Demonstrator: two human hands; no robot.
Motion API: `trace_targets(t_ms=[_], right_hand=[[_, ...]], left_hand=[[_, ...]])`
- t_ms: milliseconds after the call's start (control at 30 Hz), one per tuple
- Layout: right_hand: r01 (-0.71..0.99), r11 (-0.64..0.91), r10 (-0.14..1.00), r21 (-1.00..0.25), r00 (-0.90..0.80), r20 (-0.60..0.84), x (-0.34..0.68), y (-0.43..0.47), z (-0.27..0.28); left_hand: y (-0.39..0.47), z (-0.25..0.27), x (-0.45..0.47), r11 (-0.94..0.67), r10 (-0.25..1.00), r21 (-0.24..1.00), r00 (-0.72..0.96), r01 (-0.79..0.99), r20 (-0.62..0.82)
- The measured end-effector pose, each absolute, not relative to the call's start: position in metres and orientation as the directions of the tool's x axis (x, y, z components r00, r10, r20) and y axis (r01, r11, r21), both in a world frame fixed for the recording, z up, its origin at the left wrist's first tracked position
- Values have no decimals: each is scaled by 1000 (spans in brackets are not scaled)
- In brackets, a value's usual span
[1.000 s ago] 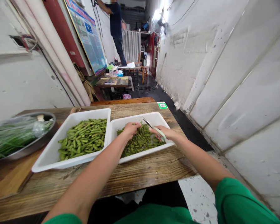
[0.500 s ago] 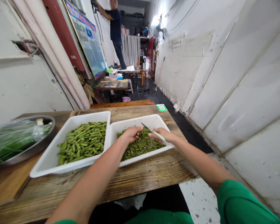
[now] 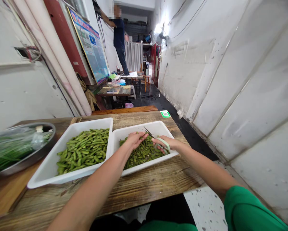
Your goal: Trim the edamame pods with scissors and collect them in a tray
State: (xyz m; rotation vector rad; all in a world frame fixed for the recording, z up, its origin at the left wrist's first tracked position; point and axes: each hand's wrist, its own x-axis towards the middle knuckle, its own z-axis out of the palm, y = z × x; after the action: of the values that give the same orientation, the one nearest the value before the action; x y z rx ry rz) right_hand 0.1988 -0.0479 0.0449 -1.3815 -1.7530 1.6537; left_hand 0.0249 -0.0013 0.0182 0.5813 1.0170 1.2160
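Observation:
My right hand (image 3: 169, 144) grips a pair of scissors (image 3: 163, 141) with pale green handles, the blades pointing up and left. The handle loops stand apart. My left hand (image 3: 136, 140) is just left of the blade tips, its thumb and fingers pinched on what looks like an edamame pod, small and partly hidden. Both hands are over the right white tub (image 3: 158, 125), which holds many edamame pods (image 3: 141, 152), dark and wet-looking. Beside it on the left, a second white tub (image 3: 41, 173) holds a heap of brighter green edamame pods (image 3: 85, 149).
Far left on the wooden table (image 3: 134, 186), a metal bowl (image 3: 26, 160) holds bagged green vegetables (image 3: 11, 154) above a wooden board (image 3: 9, 199). A QR-code card (image 3: 165, 114) lies at the far right corner. Behind, a person (image 3: 119, 38) stands raised by a wall poster (image 3: 88, 41).
The scissor handles have spread apart. My left fingers have shifted slightly and look more extended near the blades. The view has tilted a little upward.

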Motion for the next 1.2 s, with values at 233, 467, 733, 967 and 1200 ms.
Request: trace_targets(t_ms=[233, 467, 733, 967, 1200], right_hand=[[384, -138, 836, -913, -449, -315, 201, -44, 38], [364, -74, 853, -929, -459, -248, 206, -38, 28], [219, -86, 932, -972, -326, -156, 207, -28, 21], [243, -61, 931, -968, -336, -143, 206, -35, 29], [234, -73, 928, -970, -341, -152, 207, -33, 26]], left_hand=[[0, 15, 23, 285, 950, 844, 16, -455, -312], [1, 14, 23, 297, 953, 900, 44, -321, -299], [-9, 19, 25, 71, 967, 992, 238, 106, -95], [-24, 5, 39, -449, 800, 608, 598, 655, -54], [-15, 10, 36, -315, 897, 815, 434, 487, 87]])
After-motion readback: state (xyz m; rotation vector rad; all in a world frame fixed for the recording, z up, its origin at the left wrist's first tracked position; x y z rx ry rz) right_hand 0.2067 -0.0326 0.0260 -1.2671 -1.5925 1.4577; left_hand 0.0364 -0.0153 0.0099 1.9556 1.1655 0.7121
